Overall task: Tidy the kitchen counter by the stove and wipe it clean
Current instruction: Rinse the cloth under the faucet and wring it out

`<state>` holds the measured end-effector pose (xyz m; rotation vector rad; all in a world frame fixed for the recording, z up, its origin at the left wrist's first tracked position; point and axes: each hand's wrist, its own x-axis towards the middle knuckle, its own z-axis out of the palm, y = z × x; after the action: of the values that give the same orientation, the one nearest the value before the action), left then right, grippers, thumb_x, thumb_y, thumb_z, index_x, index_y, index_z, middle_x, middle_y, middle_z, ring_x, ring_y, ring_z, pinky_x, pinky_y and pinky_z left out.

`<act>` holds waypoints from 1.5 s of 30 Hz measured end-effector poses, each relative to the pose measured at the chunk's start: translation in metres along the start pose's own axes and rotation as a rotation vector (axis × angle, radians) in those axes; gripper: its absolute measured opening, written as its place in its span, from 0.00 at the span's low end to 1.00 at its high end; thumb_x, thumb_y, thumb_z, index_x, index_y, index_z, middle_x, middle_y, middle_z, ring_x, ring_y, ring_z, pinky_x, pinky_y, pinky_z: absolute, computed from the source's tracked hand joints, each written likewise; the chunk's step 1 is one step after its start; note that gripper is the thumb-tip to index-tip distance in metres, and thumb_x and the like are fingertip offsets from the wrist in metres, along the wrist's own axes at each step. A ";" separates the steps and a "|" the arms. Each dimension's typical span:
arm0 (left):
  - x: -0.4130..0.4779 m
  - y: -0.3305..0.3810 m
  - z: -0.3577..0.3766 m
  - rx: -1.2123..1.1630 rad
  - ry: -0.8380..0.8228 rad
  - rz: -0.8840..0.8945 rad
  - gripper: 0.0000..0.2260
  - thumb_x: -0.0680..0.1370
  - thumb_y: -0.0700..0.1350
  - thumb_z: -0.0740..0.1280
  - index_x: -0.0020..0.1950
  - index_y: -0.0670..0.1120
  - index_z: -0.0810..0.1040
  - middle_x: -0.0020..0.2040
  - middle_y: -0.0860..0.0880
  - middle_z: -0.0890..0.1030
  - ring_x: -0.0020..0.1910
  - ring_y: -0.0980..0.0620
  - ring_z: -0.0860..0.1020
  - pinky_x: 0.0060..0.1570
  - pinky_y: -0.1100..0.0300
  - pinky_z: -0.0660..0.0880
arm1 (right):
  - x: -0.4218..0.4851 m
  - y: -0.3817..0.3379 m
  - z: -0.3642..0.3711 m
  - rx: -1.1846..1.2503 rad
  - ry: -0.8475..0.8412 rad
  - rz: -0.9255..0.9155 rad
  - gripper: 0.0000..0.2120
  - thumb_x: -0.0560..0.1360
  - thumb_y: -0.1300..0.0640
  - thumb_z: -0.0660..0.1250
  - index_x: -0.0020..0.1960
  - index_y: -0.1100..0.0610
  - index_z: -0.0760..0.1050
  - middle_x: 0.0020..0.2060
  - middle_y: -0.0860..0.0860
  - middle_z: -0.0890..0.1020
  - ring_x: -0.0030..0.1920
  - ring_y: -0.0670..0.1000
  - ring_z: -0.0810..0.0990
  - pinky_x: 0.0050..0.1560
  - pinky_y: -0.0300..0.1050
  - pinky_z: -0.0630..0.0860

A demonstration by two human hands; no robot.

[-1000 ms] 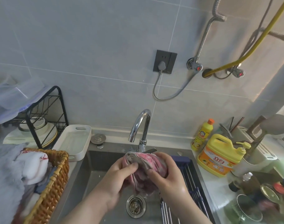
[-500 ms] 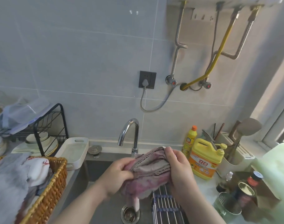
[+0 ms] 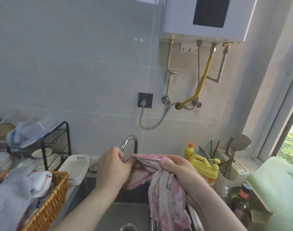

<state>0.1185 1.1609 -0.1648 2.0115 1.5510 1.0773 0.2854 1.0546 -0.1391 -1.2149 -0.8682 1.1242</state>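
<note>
Currently both hands hold the pink-and-grey cloth [image 3: 165, 197] above the sink [image 3: 125, 212], directly in front of the faucet [image 3: 128, 142].

- Left hand [image 3: 112, 165]: pinches the upper edge of the cloth between the thumb and curled fingers.
- Right hand [image 3: 179, 172]: fingers are wrapped round a bunched section of the cloth.
- Cloth: gathered in folds between the two hands. A loose length hangs from the right hand toward the right side of the basin. It does not reach the drain [image 3: 128, 228].

Left of the sink, a white tray [image 3: 75, 165] sits at the basin edge. Near it stands a wicker basket [image 3: 57, 194] filled with grey and white fabric. A black wire dish rack [image 3: 59, 139] behind them holds bowls and plates.

Right of the sink stands a yellow detergent jug [image 3: 205, 169] with a pump, partly behind the right hand. An orange-capped bottle [image 3: 189, 151] stands behind the jug, and a white utensil holder [image 3: 230, 172] stands beside it.
</note>
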 end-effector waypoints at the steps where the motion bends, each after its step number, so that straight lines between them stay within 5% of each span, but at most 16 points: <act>1: -0.008 0.009 -0.002 0.026 -0.030 -0.022 0.18 0.74 0.58 0.68 0.33 0.47 0.70 0.31 0.52 0.74 0.35 0.47 0.72 0.32 0.55 0.65 | -0.003 -0.001 0.001 0.044 0.014 -0.006 0.10 0.77 0.62 0.67 0.54 0.68 0.79 0.49 0.68 0.83 0.47 0.64 0.83 0.55 0.60 0.79; 4: -0.033 0.031 -0.006 -0.350 -0.373 -0.194 0.25 0.80 0.60 0.59 0.32 0.45 0.78 0.29 0.49 0.80 0.29 0.51 0.79 0.28 0.63 0.71 | -0.012 -0.005 0.008 0.207 0.058 -0.006 0.17 0.81 0.56 0.61 0.52 0.71 0.79 0.48 0.71 0.82 0.48 0.66 0.83 0.59 0.65 0.76; 6: -0.046 0.042 -0.008 -0.761 -0.681 -0.345 0.24 0.79 0.60 0.58 0.45 0.43 0.84 0.43 0.46 0.85 0.40 0.53 0.84 0.38 0.65 0.77 | -0.015 -0.006 0.011 0.240 0.082 0.010 0.20 0.82 0.54 0.59 0.52 0.71 0.79 0.48 0.71 0.82 0.48 0.66 0.83 0.59 0.65 0.76; 8: -0.053 0.044 -0.009 -0.999 -0.829 -0.403 0.19 0.79 0.54 0.62 0.55 0.42 0.83 0.53 0.41 0.84 0.50 0.45 0.84 0.45 0.56 0.79 | -0.018 -0.004 0.011 0.240 0.087 0.009 0.21 0.82 0.52 0.58 0.52 0.70 0.80 0.49 0.71 0.82 0.50 0.67 0.83 0.60 0.66 0.75; 11: -0.056 0.045 -0.007 -1.108 -0.765 -0.364 0.14 0.73 0.38 0.71 0.58 0.37 0.80 0.55 0.36 0.82 0.51 0.40 0.83 0.47 0.50 0.81 | -0.023 -0.006 0.010 0.181 0.102 -0.028 0.21 0.82 0.52 0.59 0.51 0.68 0.81 0.48 0.70 0.82 0.52 0.69 0.82 0.60 0.68 0.75; 14: -0.054 0.050 -0.014 -1.113 -0.687 -0.335 0.10 0.74 0.30 0.65 0.53 0.37 0.82 0.51 0.36 0.83 0.48 0.42 0.83 0.46 0.52 0.81 | -0.027 -0.007 0.009 0.068 0.176 -0.093 0.21 0.80 0.48 0.63 0.45 0.65 0.82 0.45 0.68 0.83 0.50 0.67 0.83 0.56 0.68 0.77; 17: -0.052 0.054 -0.023 -1.097 -0.725 -0.347 0.12 0.77 0.38 0.62 0.55 0.37 0.82 0.54 0.35 0.82 0.52 0.41 0.82 0.57 0.48 0.77 | -0.028 -0.006 0.007 -0.067 0.212 -0.125 0.23 0.75 0.42 0.67 0.43 0.64 0.81 0.44 0.68 0.83 0.49 0.66 0.83 0.55 0.69 0.76; 19: -0.053 0.056 -0.028 -1.038 -0.745 -0.329 0.12 0.77 0.43 0.67 0.56 0.37 0.81 0.54 0.35 0.82 0.53 0.39 0.82 0.60 0.45 0.76 | -0.031 -0.006 0.008 -0.027 0.176 -0.098 0.20 0.80 0.48 0.64 0.46 0.64 0.82 0.44 0.66 0.84 0.49 0.66 0.83 0.56 0.67 0.77; 23: -0.052 0.058 -0.030 -0.877 -0.673 -0.336 0.08 0.76 0.32 0.65 0.52 0.34 0.81 0.49 0.33 0.83 0.48 0.37 0.82 0.57 0.41 0.77 | -0.032 -0.006 0.003 0.106 0.090 -0.009 0.20 0.82 0.53 0.59 0.53 0.69 0.81 0.48 0.67 0.84 0.51 0.64 0.84 0.61 0.63 0.76; 27: -0.050 0.055 -0.030 -0.939 -0.573 -0.366 0.11 0.78 0.32 0.60 0.52 0.38 0.82 0.49 0.35 0.84 0.49 0.38 0.82 0.60 0.40 0.74 | -0.032 -0.006 -0.004 0.256 0.118 0.082 0.22 0.83 0.52 0.56 0.51 0.67 0.83 0.50 0.65 0.84 0.51 0.62 0.84 0.64 0.60 0.74; 30: -0.048 0.053 -0.033 -1.083 -0.518 -0.385 0.14 0.77 0.30 0.58 0.48 0.39 0.83 0.46 0.35 0.84 0.42 0.41 0.83 0.52 0.47 0.77 | -0.036 -0.010 -0.010 0.293 0.170 0.041 0.24 0.83 0.54 0.57 0.38 0.63 0.85 0.41 0.63 0.85 0.41 0.59 0.86 0.55 0.58 0.77; 33: -0.040 0.050 -0.036 -1.217 -0.493 -0.416 0.14 0.78 0.30 0.57 0.56 0.38 0.80 0.50 0.33 0.83 0.46 0.39 0.82 0.51 0.46 0.77 | -0.043 -0.014 -0.018 0.381 0.174 0.015 0.30 0.83 0.59 0.57 0.24 0.59 0.82 0.29 0.58 0.83 0.30 0.54 0.84 0.45 0.54 0.75; 37: -0.035 0.049 -0.041 -1.418 -0.551 -0.424 0.16 0.75 0.32 0.58 0.60 0.38 0.76 0.45 0.35 0.83 0.40 0.40 0.83 0.41 0.48 0.81 | -0.042 -0.006 -0.026 0.345 0.030 0.133 0.13 0.76 0.61 0.63 0.50 0.70 0.82 0.47 0.66 0.83 0.44 0.62 0.84 0.56 0.60 0.77; 41: -0.044 0.062 -0.043 -1.459 -0.689 -0.402 0.18 0.72 0.32 0.58 0.60 0.34 0.77 0.52 0.31 0.81 0.45 0.37 0.83 0.48 0.43 0.79 | -0.044 0.001 -0.015 0.158 -0.087 0.177 0.19 0.77 0.45 0.63 0.53 0.59 0.84 0.52 0.61 0.83 0.49 0.61 0.83 0.59 0.64 0.74; 45: -0.044 0.070 -0.049 -1.403 -0.709 -0.384 0.16 0.72 0.32 0.59 0.56 0.32 0.79 0.52 0.29 0.80 0.48 0.34 0.82 0.50 0.42 0.78 | -0.043 0.001 -0.003 0.120 -0.102 0.039 0.17 0.74 0.58 0.70 0.58 0.68 0.79 0.55 0.68 0.81 0.57 0.66 0.81 0.62 0.66 0.73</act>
<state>0.1220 1.0904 -0.0997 0.8543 0.4323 0.7477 0.2768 1.0122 -0.1376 -1.0873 -0.8448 1.2608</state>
